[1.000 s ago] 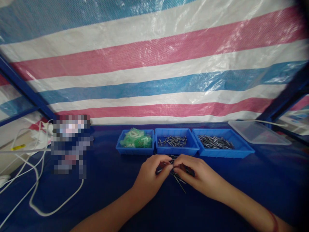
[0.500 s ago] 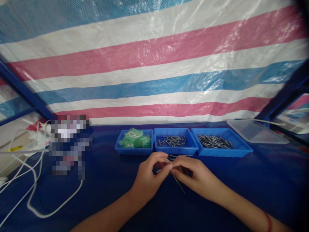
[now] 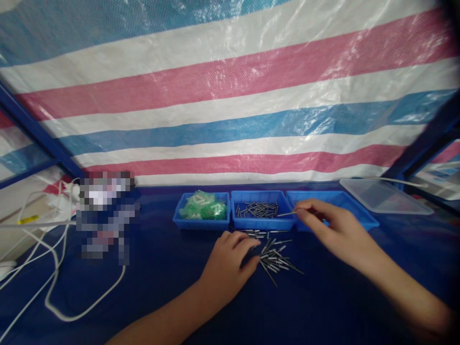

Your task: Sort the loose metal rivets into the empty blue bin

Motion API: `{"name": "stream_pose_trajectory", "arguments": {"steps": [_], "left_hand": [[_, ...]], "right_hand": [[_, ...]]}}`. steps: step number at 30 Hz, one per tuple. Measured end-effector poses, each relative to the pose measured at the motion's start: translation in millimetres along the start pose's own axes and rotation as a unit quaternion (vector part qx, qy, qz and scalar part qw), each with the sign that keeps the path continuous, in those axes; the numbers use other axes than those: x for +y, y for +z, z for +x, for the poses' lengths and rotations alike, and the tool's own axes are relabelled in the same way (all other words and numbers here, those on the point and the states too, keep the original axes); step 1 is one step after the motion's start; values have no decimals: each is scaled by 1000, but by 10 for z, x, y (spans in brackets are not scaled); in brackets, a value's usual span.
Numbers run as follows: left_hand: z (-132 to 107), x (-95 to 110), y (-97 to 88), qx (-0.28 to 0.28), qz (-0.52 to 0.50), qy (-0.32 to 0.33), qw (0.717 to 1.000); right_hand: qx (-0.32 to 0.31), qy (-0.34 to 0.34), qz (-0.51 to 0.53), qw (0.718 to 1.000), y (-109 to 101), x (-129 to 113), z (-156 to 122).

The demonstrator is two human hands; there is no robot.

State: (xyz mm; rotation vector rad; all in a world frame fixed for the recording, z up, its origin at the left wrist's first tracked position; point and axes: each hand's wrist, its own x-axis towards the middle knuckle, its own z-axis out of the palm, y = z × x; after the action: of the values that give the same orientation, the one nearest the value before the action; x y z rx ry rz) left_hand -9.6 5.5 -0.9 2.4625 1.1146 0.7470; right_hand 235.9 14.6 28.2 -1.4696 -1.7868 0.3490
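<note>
My right hand (image 3: 332, 230) is raised over the right blue tray (image 3: 362, 220), pinching a thin metal pin (image 3: 285, 213) whose tip points left over the middle blue tray (image 3: 263, 221). My left hand (image 3: 230, 261) rests on the dark blue table with its fingers curled at the edge of a loose pile of metal pins (image 3: 273, 251); what its fingertips hold, if anything, is hidden. The middle tray holds several pins, and the right tray's contents are mostly covered by my hand. The left blue tray (image 3: 201, 221) holds green plastic pieces (image 3: 203, 207).
A clear plastic lid (image 3: 384, 196) lies at the back right. White cables (image 3: 53, 268) loop over the table's left side next to a blurred-out object (image 3: 104, 213). A striped tarpaulin (image 3: 230, 96) stands behind the trays, with blue frame posts (image 3: 36, 129) at both sides.
My hands were pinched together over the pin pile. Now my right hand has lifted away up and to the right with one pin, uncovering the pile. My left hand has dropped slightly.
</note>
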Motion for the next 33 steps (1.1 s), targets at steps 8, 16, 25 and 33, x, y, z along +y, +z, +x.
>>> {"name": "stream_pose_trajectory", "arguments": {"steps": [8,16,25,33], "left_hand": [[-18,-2,3,-58,87,19,994],[0,23,-6,-75,100,18,992],[-18,84,-14,-21,69,36,997],[-21,57,21,-64,111,41,991]], "right_hand": [[10,93,-298,950,-404,642,158],[78,6,-338,938,-253,575,144],[-23,-188,-125,974,27,8,35],[-84,-223,-91,967,190,-91,-44]]}}
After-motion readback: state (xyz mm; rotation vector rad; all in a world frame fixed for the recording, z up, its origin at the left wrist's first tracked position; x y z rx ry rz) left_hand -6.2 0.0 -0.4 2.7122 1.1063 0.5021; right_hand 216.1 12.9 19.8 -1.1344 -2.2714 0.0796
